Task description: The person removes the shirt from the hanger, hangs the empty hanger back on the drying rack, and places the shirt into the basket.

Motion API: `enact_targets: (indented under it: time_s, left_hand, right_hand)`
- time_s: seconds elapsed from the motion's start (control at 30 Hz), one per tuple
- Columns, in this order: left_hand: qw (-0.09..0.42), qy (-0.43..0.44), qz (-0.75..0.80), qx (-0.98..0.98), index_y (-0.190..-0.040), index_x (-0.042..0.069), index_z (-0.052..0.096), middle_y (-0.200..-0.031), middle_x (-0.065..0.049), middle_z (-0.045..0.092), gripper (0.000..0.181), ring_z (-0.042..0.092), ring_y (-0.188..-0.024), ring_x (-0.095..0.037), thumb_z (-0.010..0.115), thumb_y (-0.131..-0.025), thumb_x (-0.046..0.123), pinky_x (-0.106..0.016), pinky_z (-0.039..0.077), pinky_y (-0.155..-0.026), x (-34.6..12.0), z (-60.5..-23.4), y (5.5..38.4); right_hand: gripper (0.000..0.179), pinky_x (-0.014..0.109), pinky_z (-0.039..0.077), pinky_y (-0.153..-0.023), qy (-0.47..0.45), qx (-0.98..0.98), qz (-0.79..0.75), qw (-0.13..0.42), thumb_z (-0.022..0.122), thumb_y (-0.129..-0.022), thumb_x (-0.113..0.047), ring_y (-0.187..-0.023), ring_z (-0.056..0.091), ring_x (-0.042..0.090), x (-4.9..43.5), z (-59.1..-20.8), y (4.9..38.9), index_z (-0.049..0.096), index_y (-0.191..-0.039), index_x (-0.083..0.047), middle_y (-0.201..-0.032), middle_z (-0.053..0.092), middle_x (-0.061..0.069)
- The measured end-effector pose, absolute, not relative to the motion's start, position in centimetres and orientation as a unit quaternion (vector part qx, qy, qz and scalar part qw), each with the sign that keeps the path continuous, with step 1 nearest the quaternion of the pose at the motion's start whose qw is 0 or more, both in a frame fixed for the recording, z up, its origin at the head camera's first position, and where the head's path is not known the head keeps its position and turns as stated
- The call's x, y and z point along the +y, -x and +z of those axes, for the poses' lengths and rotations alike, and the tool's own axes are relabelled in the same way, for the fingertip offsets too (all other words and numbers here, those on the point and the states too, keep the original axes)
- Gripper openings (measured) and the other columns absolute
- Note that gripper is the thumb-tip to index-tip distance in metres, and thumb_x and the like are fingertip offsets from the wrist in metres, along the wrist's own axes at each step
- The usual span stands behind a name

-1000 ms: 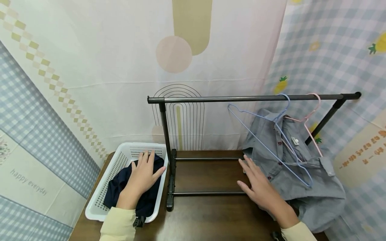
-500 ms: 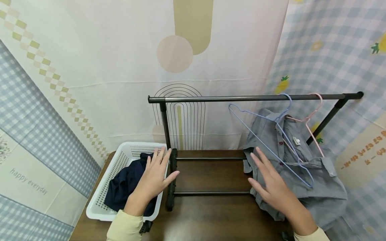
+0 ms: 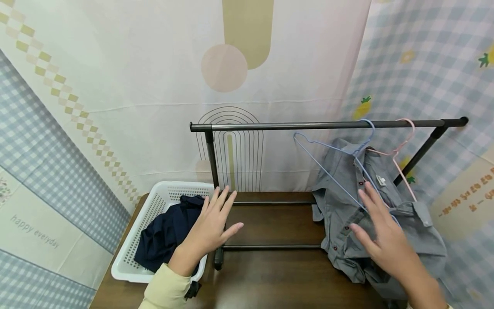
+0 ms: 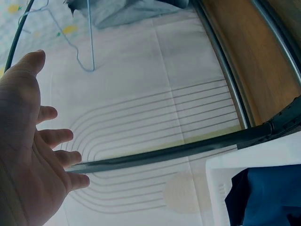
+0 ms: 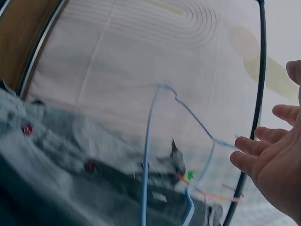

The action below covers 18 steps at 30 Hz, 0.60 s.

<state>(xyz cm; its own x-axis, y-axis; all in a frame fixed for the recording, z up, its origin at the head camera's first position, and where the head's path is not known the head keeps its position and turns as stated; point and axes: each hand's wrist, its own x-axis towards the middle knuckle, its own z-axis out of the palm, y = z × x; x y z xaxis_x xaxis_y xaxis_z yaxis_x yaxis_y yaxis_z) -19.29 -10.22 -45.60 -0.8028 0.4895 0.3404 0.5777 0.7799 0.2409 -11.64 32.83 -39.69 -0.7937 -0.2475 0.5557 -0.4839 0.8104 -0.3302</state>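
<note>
My left hand hovers with fingers spread and straight, overlapping the basket's right rim and the rack's left post. Nothing is in its grasp. My right hand, likewise extended, is in front of a grey buttoned shirt and holds nothing. That shirt hangs askew on a pink hanger at the right of the black rack's top bar. A blue hanger with no garment of its own hangs just left of it, overlapping the shirt; my right fingers cover part of its lower wire in the head view.
A white perforated basket at the left contains crumpled navy cloth. The rack's two lower rails run above the brown wooden tabletop. Printed curtains close off the back and both sides.
Both hands have moved to the right, the left from over the navy cloth to the rack's post, the right farther across the shirt. The view has shifted slightly.
</note>
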Motion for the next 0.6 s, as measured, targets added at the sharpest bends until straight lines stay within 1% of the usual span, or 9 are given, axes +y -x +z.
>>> enact_targets:
  time_s: [0.03,0.07,0.1,0.17,0.23,0.33,0.37,0.47,0.6]
  left_hand:
    - [0.127,0.29,-0.162,-0.935,-0.165,0.011,0.024,-0.172,-0.017,0.02,0.085,0.016,-0.158,-0.043,0.058,-0.101,0.056,-0.071,0.022,-0.12,-10.1,-45.7,19.4]
    - [0.124,0.294,-0.153,-0.935,-0.166,0.012,0.024,-0.172,-0.016,0.019,0.085,0.016,-0.158,-0.042,0.057,-0.101,0.057,-0.07,0.022,-0.121,-9.9,-45.8,19.5]
    - [0.12,0.299,-0.146,-0.935,-0.166,0.013,0.024,-0.172,-0.015,0.018,0.085,0.016,-0.159,-0.041,0.057,-0.101,0.057,-0.07,0.022,-0.121,-9.7,-45.9,19.6]
    - [0.118,0.31,-0.128,-0.935,-0.166,0.014,0.024,-0.172,-0.015,0.018,0.085,0.016,-0.159,-0.04,0.055,-0.102,0.059,-0.068,0.023,-0.121,-9.4,-46.1,19.9]
    - [0.115,0.323,-0.115,-0.932,-0.166,0.015,0.024,-0.172,-0.014,0.018,0.084,0.017,-0.159,-0.039,0.054,-0.102,0.06,-0.068,0.024,-0.121,-9.2,-46.3,20.2]
    - [0.12,0.348,-0.102,-0.924,-0.165,0.014,0.027,-0.172,-0.015,0.022,0.083,0.021,-0.158,-0.04,0.054,-0.102,0.06,-0.067,0.029,-0.12,-8.8,-46.6,20.6]
    - [0.12,0.355,-0.1,-0.922,-0.165,0.013,0.027,-0.171,-0.015,0.022,0.083,0.021,-0.158,-0.04,0.054,-0.102,0.059,-0.066,0.029,-0.12,-8.8,-46.7,20.7]
    - [0.121,0.37,-0.096,-0.916,-0.164,0.013,0.029,-0.171,-0.015,0.023,0.082,0.023,-0.157,-0.039,0.055,-0.102,0.059,-0.066,0.031,-0.119,-8.5,-47.2,21.0]
    - [0.109,0.379,-0.088,-0.915,-0.165,0.013,0.028,-0.171,-0.015,0.023,0.082,0.023,-0.158,-0.037,0.055,-0.102,0.059,-0.064,0.031,-0.12,-8.3,-48.0,21.2]
  right_hand:
    - [0.08,0.026,0.018,-0.127,-0.193,-0.918,0.236,0.254,0.069,-0.097,-0.016,-0.158,0.015,0.013,33.2,-39.5,11.5,0.027,-0.165,-0.011,-0.173,0.016,0.011]
    - [0.079,0.035,0.02,-0.128,-0.188,-0.918,0.239,0.255,0.069,-0.098,-0.015,-0.159,0.014,0.013,33.5,-39.3,11.4,0.026,-0.165,-0.011,-0.174,0.016,0.01]
    - [0.079,0.039,0.021,-0.128,-0.182,-0.918,0.24,0.258,0.068,-0.098,-0.016,-0.158,0.014,0.012,33.9,-39.1,11.3,0.026,-0.165,-0.012,-0.174,0.016,0.01]
    - [0.077,0.053,0.022,-0.126,-0.173,-0.918,0.242,0.262,0.067,-0.099,-0.016,-0.158,0.015,0.013,34.5,-38.8,11.1,0.026,-0.165,-0.013,-0.174,0.015,0.008]
    - [0.075,0.064,0.022,-0.122,-0.165,-0.918,0.245,0.266,0.065,-0.101,-0.017,-0.159,0.014,0.014,35.1,-38.6,11.0,0.026,-0.165,-0.014,-0.174,0.014,0.008]
    - [0.074,0.06,0.017,-0.125,-0.148,-0.917,0.249,0.273,0.063,-0.102,-0.016,-0.159,0.013,0.016,36.2,-38.3,10.9,0.026,-0.166,-0.016,-0.174,0.014,0.007]
    - [0.074,0.056,0.016,-0.127,-0.14,-0.917,0.251,0.276,0.062,-0.102,-0.015,-0.159,0.014,0.016,36.5,-38.3,10.9,0.026,-0.166,-0.017,-0.174,0.015,0.006]
    - [0.073,0.05,0.008,-0.13,-0.104,-0.918,0.265,0.276,0.059,-0.102,-0.013,-0.16,0.014,0.027,37.7,-38.0,11.2,0.025,-0.166,-0.018,-0.174,0.014,0.006]
    - [0.073,0.067,0.005,-0.125,-0.026,-0.931,0.27,0.246,0.054,-0.105,-0.019,-0.157,0.011,0.047,39.2,-37.9,11.7,0.017,-0.167,-0.011,-0.174,0.008,0.014]
